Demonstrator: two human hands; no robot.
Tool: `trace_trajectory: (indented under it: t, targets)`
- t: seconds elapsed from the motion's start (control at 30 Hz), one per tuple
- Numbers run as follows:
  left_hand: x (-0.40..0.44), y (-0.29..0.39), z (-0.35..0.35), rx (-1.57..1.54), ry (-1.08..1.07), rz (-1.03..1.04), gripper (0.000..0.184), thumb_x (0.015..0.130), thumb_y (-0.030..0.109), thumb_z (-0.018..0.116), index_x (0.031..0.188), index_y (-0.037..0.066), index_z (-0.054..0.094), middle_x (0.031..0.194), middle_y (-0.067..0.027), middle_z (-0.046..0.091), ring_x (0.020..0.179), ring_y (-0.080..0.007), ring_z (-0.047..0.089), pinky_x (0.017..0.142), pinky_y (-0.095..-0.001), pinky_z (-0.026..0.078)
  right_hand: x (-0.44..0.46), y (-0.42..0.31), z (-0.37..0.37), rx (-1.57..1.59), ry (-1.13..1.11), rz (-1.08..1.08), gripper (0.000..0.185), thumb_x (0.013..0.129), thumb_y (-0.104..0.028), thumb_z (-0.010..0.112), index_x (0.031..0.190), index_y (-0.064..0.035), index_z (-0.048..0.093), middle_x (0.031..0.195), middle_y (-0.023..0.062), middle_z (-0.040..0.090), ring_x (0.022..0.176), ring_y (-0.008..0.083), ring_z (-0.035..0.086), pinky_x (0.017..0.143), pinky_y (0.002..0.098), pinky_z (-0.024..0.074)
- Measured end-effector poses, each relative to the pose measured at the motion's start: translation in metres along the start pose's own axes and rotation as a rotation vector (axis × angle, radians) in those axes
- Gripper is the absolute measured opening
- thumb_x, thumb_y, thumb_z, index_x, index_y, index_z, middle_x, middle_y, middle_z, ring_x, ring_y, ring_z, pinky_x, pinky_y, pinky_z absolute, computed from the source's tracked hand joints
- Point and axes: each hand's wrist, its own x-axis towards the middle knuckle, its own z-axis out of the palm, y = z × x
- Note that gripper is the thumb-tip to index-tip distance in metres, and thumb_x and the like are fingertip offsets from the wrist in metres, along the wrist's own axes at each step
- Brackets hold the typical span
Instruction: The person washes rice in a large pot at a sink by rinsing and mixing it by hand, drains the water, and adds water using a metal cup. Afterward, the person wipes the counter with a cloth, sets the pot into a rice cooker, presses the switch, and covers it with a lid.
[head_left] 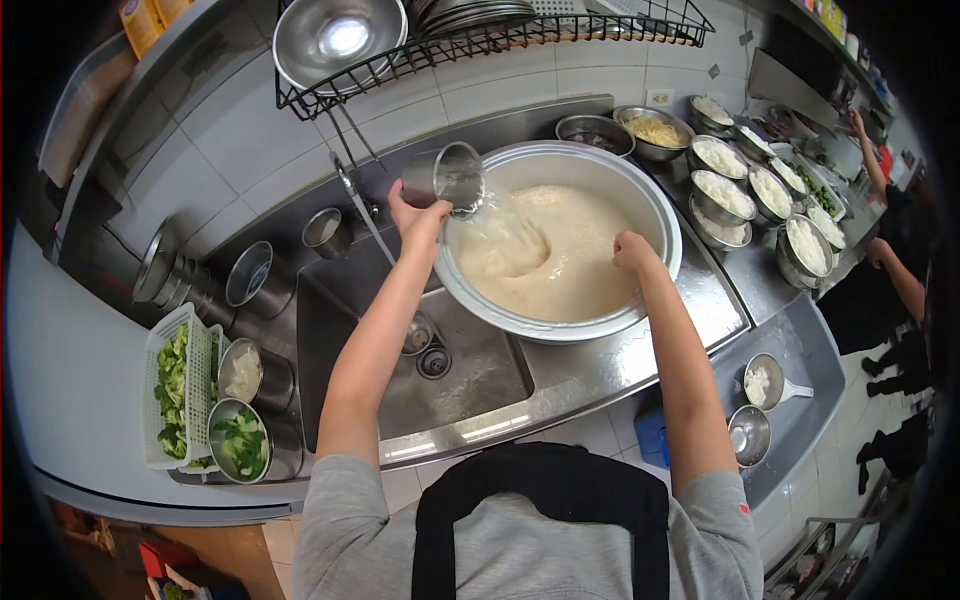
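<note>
My left hand grips a cylindrical steel pot, tilted over the left rim of a large round metal pan. Clear water streams from its mouth into the pan. Cloudy, pale liquid fills much of the pan, with a whitish, grainy mass at the far side that looks like rice. Over the pan's right part is my right hand, its fingers curled closed close to the liquid. Whatever lies inside those fingers, if anything, is hidden.
Left of the pan are a sink and faucet. Broccoli fills a white basket beside steel pots. Bowls of rice stand at the right. A wire rack hangs above. Another person's arm shows far right.
</note>
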Motion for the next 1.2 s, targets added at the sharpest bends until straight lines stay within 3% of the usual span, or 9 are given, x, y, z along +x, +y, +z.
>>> trace_trajectory:
  t: [0.1, 0.23, 0.33, 0.47, 0.53, 0.73, 0.97, 1.1, 1.2]
  targets:
    - [-0.02, -0.008, 0.007, 0.462, -0.02, 0.57, 0.083, 0.049, -0.005, 0.063, 0.123, 0.009, 0.028, 0.114, -0.0143, 0.032, 0.106, -0.0259, 0.037, 0.077, -0.0313, 0.044, 0.001, 0.0, 0.002, -0.018, 0.0, -0.014, 0.012, 0.053, -0.007, 0.058, 0.064, -0.004, 0.058, 0.068, 0.0155, 0.059, 0.068, 0.0288, 0.058, 0.061, 0.0346, 0.0459]
    - [-0.051, 0.02, 0.009, 0.532, -0.284, 0.79, 0.082, 0.053, -0.006, 0.064, 0.124, 0.011, 0.028, 0.118, -0.0116, 0.028, 0.108, -0.0264, 0.035, 0.081, -0.0329, 0.046, -0.012, -0.017, -0.016, -0.048, -0.155, 0.062, 0.019, 0.054, -0.01, 0.059, 0.072, -0.0039, 0.06, 0.076, 0.016, 0.06, 0.075, 0.029, 0.058, 0.066, 0.0346, 0.0463]
    - [-0.053, 0.031, -0.011, 0.648, -0.195, 0.935, 0.079, 0.054, -0.005, 0.063, 0.123, 0.011, 0.029, 0.118, -0.0109, 0.028, 0.109, -0.0249, 0.035, 0.08, -0.0319, 0.046, -0.016, -0.024, -0.022, -0.074, -0.196, 0.098, 0.026, 0.055, -0.012, 0.061, 0.079, -0.004, 0.062, 0.083, 0.0166, 0.061, 0.08, 0.0291, 0.059, 0.07, 0.0344, 0.0469]
    - [-0.018, -0.011, -0.066, -0.03, 0.093, 0.605, 0.07, 0.061, -0.004, 0.059, 0.122, 0.01, 0.028, 0.116, -0.0111, 0.034, 0.108, -0.023, 0.037, 0.087, -0.039, 0.039, -0.015, -0.02, -0.016, -0.106, -0.167, 0.102, 0.028, 0.055, -0.014, 0.062, 0.08, -0.0036, 0.062, 0.082, 0.0161, 0.061, 0.079, 0.0285, 0.059, 0.07, 0.034, 0.0472]
    - [-0.027, -0.017, -0.083, -0.468, 0.336, 0.164, 0.065, 0.064, -0.002, 0.058, 0.121, 0.01, 0.028, 0.111, -0.0106, 0.038, 0.105, -0.0232, 0.038, 0.085, -0.0439, 0.04, -0.012, -0.018, -0.017, -0.097, -0.195, 0.121, 0.028, 0.055, -0.014, 0.061, 0.081, -0.0038, 0.062, 0.083, 0.016, 0.061, 0.079, 0.0282, 0.059, 0.07, 0.034, 0.0471]
    - [0.02, -0.153, -0.157, -0.9, 0.459, -0.708, 0.041, 0.063, 0.01, 0.059, 0.101, 0.008, 0.045, 0.109, -0.0085, 0.04, 0.096, -0.0279, 0.043, 0.08, -0.043, 0.045, -0.014, -0.02, -0.016, -0.072, -0.215, 0.084, 0.025, 0.056, -0.016, 0.06, 0.078, -0.0033, 0.061, 0.077, 0.015, 0.06, 0.074, 0.028, 0.058, 0.067, 0.0339, 0.0461]
    - [0.031, -0.187, -0.164, -0.886, 0.514, -0.959, 0.042, 0.06, 0.014, 0.062, 0.099, 0.009, 0.046, 0.104, -0.0104, 0.045, 0.095, -0.0292, 0.045, 0.072, -0.0417, 0.049, -0.013, -0.021, -0.02, -0.024, -0.212, 0.097, 0.027, 0.064, -0.025, 0.058, 0.08, -0.003, 0.059, 0.078, 0.0153, 0.06, 0.073, 0.0274, 0.058, 0.065, 0.034, 0.0451]
    - [0.065, -0.262, -0.197, -0.89, 0.238, -0.807, 0.056, 0.055, 0.023, 0.068, 0.104, 0.01, 0.045, 0.121, -0.0191, 0.026, 0.113, -0.0412, 0.017, 0.07, -0.0367, 0.053, -0.016, -0.012, -0.014, -0.088, -0.21, 0.08, 0.033, 0.062, -0.027, 0.06, 0.083, -0.0025, 0.061, 0.083, 0.0165, 0.06, 0.08, 0.0298, 0.057, 0.07, 0.0369, 0.045]
    - [0.059, -0.253, -0.19, -0.869, 0.349, -0.897, 0.041, 0.06, 0.022, 0.063, 0.096, 0.007, 0.051, 0.1, -0.0125, 0.047, 0.095, -0.0307, 0.041, 0.07, -0.0375, 0.051, -0.017, -0.012, -0.015, -0.122, -0.229, 0.04, 0.031, 0.06, -0.026, 0.06, 0.082, -0.0031, 0.061, 0.083, 0.0172, 0.06, 0.08, 0.0308, 0.057, 0.071, 0.0368, 0.0448]
